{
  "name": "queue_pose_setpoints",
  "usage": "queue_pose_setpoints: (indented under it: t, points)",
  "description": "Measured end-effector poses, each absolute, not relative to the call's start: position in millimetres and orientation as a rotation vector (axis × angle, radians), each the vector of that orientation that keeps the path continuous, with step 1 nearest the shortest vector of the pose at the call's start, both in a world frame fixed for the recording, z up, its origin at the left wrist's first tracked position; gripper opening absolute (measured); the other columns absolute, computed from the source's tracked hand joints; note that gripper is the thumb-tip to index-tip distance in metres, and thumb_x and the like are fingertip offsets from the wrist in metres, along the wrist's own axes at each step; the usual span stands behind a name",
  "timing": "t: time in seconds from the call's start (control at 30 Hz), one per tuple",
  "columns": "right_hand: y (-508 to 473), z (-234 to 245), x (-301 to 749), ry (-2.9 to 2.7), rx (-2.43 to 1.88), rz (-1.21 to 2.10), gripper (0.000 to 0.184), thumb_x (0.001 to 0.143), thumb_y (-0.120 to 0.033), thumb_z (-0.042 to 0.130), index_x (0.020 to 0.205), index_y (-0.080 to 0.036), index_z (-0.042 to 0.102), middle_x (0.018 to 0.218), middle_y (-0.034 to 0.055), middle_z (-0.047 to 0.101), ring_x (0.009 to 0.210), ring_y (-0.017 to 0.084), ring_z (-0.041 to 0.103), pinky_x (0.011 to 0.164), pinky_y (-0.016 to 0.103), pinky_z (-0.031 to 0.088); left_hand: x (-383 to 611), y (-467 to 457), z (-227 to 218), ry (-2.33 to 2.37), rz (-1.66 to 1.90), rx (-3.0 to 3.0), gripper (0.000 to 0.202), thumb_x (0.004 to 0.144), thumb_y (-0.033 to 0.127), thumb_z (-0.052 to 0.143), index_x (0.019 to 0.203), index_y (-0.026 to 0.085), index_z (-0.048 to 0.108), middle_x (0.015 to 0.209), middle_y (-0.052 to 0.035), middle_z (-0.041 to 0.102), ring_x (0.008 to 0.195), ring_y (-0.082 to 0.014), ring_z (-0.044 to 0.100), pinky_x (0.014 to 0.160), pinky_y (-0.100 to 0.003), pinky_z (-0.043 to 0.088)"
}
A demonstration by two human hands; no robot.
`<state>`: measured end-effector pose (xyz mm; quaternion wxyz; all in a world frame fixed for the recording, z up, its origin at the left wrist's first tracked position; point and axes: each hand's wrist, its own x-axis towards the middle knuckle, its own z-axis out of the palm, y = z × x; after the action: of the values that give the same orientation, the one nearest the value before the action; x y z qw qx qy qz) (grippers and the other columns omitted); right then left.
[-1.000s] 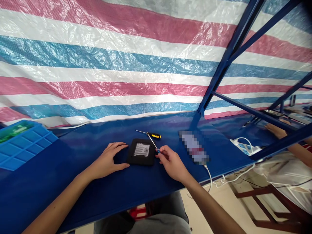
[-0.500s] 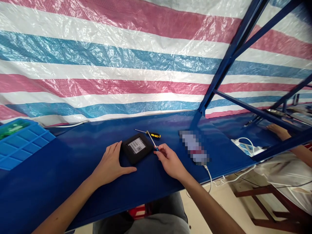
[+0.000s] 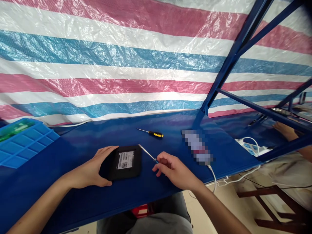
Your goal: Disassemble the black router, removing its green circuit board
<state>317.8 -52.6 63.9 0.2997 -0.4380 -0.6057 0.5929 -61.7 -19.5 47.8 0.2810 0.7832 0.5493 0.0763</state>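
A flat black electronic box (image 3: 135, 164) with a white printed label (image 3: 125, 160) lies on the blue tabletop. My left hand (image 3: 98, 169) grips its left side, fingers at the far corner and thumb at the near one. In my right hand (image 3: 170, 166), a screwdriver (image 3: 148, 152) with a blue handle is pinched between thumb and fingers. Its metal shaft points up and left, the tip near the box's far right corner; whether it touches cannot be told. Most of that handle is hidden by the hand. Beyond them lies a second screwdriver (image 3: 156, 134), black and yellow.
A phone with a blurred screen (image 3: 198, 148) lies to the right, a white cable (image 3: 213, 175) plugged into it. At far left stands a blue crate (image 3: 29, 143) with green items. Further right are a power strip (image 3: 252, 148), a blue frame post (image 3: 219, 74) and another person's hand (image 3: 285, 130).
The black box has shifted left and turned, with my left hand moving along with it. My right hand has moved slightly right and nearer, and the screwdriver now tilts lower, toward the left.
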Motion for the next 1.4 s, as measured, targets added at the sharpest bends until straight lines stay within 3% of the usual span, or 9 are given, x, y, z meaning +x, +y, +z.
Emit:
queue_pose_setpoints:
  t: [0.1,0.17,0.37,0.5,0.63,0.8,1.07,1.3,1.4]
  points:
    - [-52.6,65.5,326.8,-1.658,-1.241,1.443,0.014,0.099,-0.038,0.059,0.101,-0.025,0.056,0.088,0.0000,0.074,0.075,0.018,0.070,0.079,0.034,0.053,-76.9,-25.7,51.5,1.432,0.126,2.047,0.118,0.079,0.042,0.083,0.176,0.042,0.014,0.184,-0.0079,0.019,0.168,-0.0407,0.027,0.128,-0.053,0.042]
    - [-51.0,64.3,330.1,-1.687,-1.284,1.368,0.013,0.099,-0.038,0.057,0.100,-0.025,0.056,0.086,-0.0006,0.073,0.074,0.018,0.069,0.077,0.033,0.052,-80.0,-25.2,53.9,1.450,0.148,2.047,0.114,0.083,0.045,0.079,0.176,0.039,0.014,0.184,-0.0093,0.019,0.167,-0.0415,0.028,0.126,-0.052,0.045]
    - [-47.6,61.7,328.0,-1.718,-1.342,1.294,0.012,0.101,-0.038,0.055,0.102,-0.026,0.056,0.092,0.0011,0.075,0.079,0.019,0.071,0.077,0.034,0.053,-75.7,-17.0,47.4,1.741,0.510,2.002,0.084,0.091,0.066,0.058,0.161,0.022,0.046,0.159,-0.0195,0.055,0.148,-0.0452,0.051,0.100,-0.053,0.060]
    - [-45.6,62.4,327.2,-1.718,-1.345,1.291,0.014,0.101,-0.040,0.055,0.102,-0.025,0.057,0.093,0.0023,0.076,0.081,0.020,0.073,0.078,0.034,0.054,-67.7,-27.6,39.9,1.747,0.530,1.975,0.083,0.095,0.071,0.048,0.160,0.020,0.045,0.158,-0.0191,0.058,0.154,-0.0420,0.048,0.124,-0.063,0.043]
    - [-44.1,59.0,328.2,-1.713,-1.360,1.273,0.017,0.101,-0.043,0.057,0.101,-0.026,0.057,0.093,0.0029,0.077,0.082,0.021,0.074,0.079,0.036,0.055,-54.5,-50.0,40.9,1.777,0.524,1.921,0.085,0.098,0.078,0.045,0.161,0.021,0.045,0.165,-0.0178,0.052,0.158,-0.0403,0.043,0.129,-0.063,0.037]
    - [-42.8,54.6,328.5,-1.713,-1.378,1.288,0.020,0.100,-0.046,0.057,0.100,-0.026,0.057,0.097,0.0035,0.077,0.086,0.022,0.076,0.081,0.036,0.057,-33.7,-73.3,46.5,1.775,0.435,1.822,0.105,0.088,0.084,0.061,0.171,0.026,0.031,0.174,-0.0170,0.037,0.158,-0.0440,0.041,0.107,-0.057,0.061]
    - [-42.3,53.0,329.5,-1.703,-1.417,1.279,0.024,0.098,-0.049,0.058,0.102,-0.026,0.058,0.097,0.0055,0.080,0.084,0.022,0.076,0.081,0.038,0.059,-19.9,-78.8,37.3,1.821,0.450,1.863,0.135,0.070,0.079,0.084,0.174,0.021,0.020,0.176,-0.0231,0.031,0.164,-0.0483,0.028,0.127,-0.070,0.039]
    - [-41.5,51.6,329.8,-1.685,-1.442,1.271,0.026,0.096,-0.050,0.062,0.102,-0.025,0.059,0.095,0.0057,0.079,0.082,0.023,0.076,0.079,0.038,0.059,-20.3,-81.5,39.8,1.806,0.478,1.870,0.127,0.077,0.076,0.082,0.175,0.029,0.016,0.175,-0.0213,0.031,0.163,-0.0483,0.030,0.123,-0.067,0.046]
    - [-40.9,53.0,329.2,-1.689,-1.434,1.280,0.024,0.098,-0.049,0.061,0.102,-0.025,0.059,0.096,0.0059,0.079,0.083,0.023,0.076,0.078,0.038,0.058,-20.0,-84.6,34.4,1.816,0.447,1.872,0.126,0.079,0.075,0.080,0.176,0.027,0.015,0.177,-0.0218,0.029,0.163,-0.0488,0.030,0.122,-0.067,0.047]
